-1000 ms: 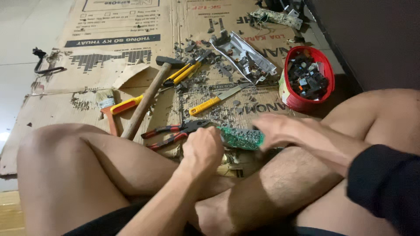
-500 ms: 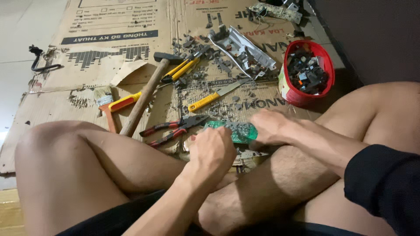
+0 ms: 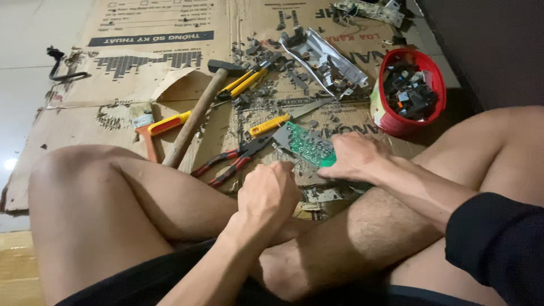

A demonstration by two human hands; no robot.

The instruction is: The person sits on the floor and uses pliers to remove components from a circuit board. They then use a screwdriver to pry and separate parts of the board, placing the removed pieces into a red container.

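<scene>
On cardboard (image 3: 73, 130) | red bowl (image 3: 383, 122): dark parts | right hand (image 3: 354, 156) holds board (image 3: 306, 144)

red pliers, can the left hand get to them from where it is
Probably yes. The red pliers lie on the cardboard just ahead of the left hand, with nothing between; the right hand holds the green circuit board off to the side.

All items lie on a flattened cardboard sheet (image 3: 73, 119) on the floor. The circuit board (image 3: 309, 146) sits at centre, with the right hand (image 3: 354, 156) on its 3 o'clock edge and the left hand (image 3: 269, 192) at its 7 o'clock. Pliers (image 3: 229, 161) lie at 9 o'clock of the board, the hammer (image 3: 195, 116) and brush (image 3: 144, 127) beyond them. The bucket (image 3: 396, 122), apparently holding small parts, stands at 2 o'clock. A metal casing (image 3: 323, 59) lies at 12 o'clock.
</scene>
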